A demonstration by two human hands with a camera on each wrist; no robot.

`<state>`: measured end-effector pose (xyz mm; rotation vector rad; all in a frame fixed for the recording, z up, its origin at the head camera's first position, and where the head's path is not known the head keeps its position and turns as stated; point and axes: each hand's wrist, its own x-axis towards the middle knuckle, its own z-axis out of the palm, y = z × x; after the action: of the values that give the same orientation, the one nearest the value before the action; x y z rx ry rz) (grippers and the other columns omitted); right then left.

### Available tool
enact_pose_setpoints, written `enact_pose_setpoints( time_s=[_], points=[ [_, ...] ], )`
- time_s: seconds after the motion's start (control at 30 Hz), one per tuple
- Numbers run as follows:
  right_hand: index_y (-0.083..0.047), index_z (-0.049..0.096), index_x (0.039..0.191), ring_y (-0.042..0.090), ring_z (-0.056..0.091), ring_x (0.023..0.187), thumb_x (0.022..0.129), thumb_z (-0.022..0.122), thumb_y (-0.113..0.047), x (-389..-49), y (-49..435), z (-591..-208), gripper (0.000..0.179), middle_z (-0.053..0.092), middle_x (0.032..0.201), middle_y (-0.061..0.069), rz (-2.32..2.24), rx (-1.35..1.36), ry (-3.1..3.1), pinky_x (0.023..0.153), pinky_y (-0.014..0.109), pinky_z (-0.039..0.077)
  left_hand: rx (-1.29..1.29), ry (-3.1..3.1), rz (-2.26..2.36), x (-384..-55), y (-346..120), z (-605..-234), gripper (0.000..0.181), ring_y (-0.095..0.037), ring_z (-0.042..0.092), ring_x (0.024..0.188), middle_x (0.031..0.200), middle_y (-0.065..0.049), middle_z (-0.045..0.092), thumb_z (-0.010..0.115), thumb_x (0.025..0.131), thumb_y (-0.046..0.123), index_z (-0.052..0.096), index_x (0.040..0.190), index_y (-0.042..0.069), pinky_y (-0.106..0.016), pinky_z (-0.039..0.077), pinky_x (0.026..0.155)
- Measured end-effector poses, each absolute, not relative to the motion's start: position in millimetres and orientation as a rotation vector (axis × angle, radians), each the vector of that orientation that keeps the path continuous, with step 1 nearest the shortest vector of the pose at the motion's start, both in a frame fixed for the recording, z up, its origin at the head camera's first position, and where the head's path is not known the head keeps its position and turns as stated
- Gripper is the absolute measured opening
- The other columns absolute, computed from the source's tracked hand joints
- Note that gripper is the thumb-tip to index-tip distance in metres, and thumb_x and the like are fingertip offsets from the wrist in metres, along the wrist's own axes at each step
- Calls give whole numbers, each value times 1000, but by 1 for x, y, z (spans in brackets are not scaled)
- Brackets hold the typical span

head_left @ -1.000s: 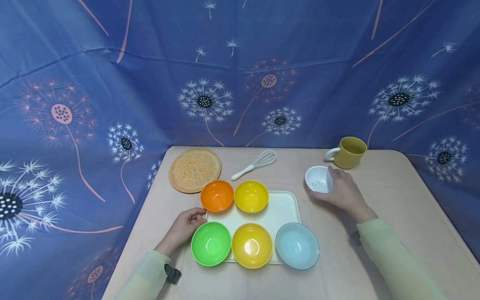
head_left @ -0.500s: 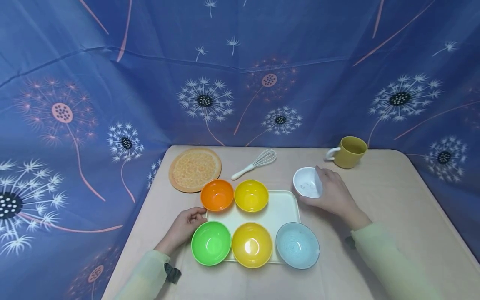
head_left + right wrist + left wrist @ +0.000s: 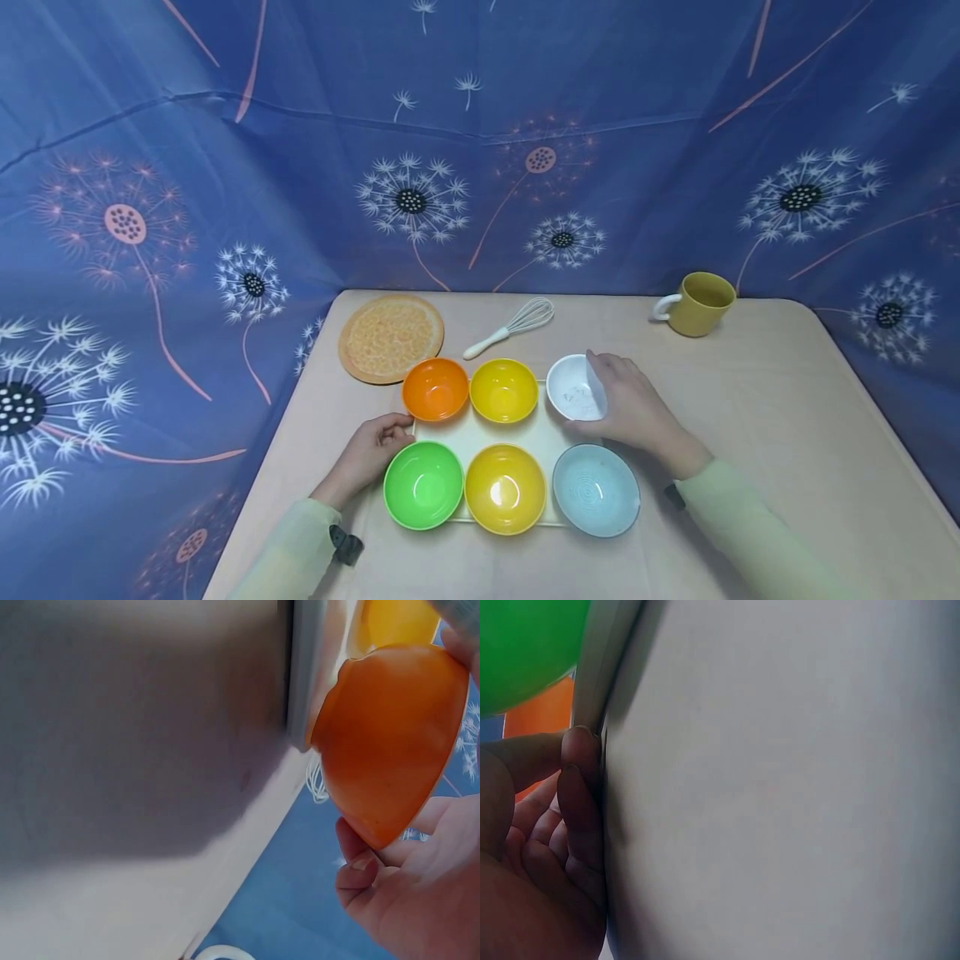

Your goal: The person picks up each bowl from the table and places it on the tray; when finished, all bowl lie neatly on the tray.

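Fingers of the right hand [image 3: 633,408] curl round the white bowl [image 3: 576,388], holding it tilted over the tray's [image 3: 551,425] far right corner, just beside the far yellow bowl [image 3: 503,390] and above the blue bowl [image 3: 596,490]. The vacant spot lies directly under the bowl, on the right hand's side. The left hand [image 3: 369,454] has its fingertips curled against the tray's left edge, beside the green bowl [image 3: 423,486].

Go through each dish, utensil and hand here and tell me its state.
White bowl: tilted, gripped by right hand over tray.
Left hand: fingers curled against tray edge.
Orange bowl, two yellow, green, blue bowls: upright, empty.
Mug: upright.
Whisk: lying flat.
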<state>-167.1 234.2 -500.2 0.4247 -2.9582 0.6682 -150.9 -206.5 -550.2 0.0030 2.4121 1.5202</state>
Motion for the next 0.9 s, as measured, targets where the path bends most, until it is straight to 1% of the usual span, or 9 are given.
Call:
enact_pose_setpoints(
  time_s=[0.33, 0.57, 0.8, 0.9],
  points=[
    [4, 38, 157, 43, 47, 131, 64, 90, -66, -163, 230, -509, 128, 48, 148, 26, 643, 428, -2988, 107, 61, 41, 47, 2421, 1514, -150, -203, -552, 32, -19, 57, 77, 89, -4, 64, 74, 96, 11, 70, 128, 4, -28, 48, 70],
    [1, 35, 159, 41, 45, 132, 66, 87, -71, -161, 229, -513, 129, 46, 150, 24, 624, 410, -3016, 107, 60, 42, 20, 2407, 1508, -150, -202, -551, 33, -20, 58, 78, 88, -3, 65, 75, 96, 12, 71, 128, 7, -28, 48, 72],
    [1, 33, 160, 42, 42, 136, 66, 89, -69, -161, 230, -516, 131, 44, 153, 24, 686, 415, -3013, 110, 61, 39, 18, 2404, 1515, -149, -203, -551, 32, -20, 57, 77, 88, -3, 64, 76, 96, 11, 72, 127, 8, -29, 48, 71],
    [-1, 31, 161, 42, 40, 140, 66, 88, -70, -161, 230, -515, 131, 40, 158, 23, 703, 422, -3019, 111, 62, 37, 17, 2421, 1495, -149, -203, -550, 31, -20, 57, 78, 88, -3, 64, 75, 96, 12, 72, 127, 8, -29, 47, 71]
  ],
)
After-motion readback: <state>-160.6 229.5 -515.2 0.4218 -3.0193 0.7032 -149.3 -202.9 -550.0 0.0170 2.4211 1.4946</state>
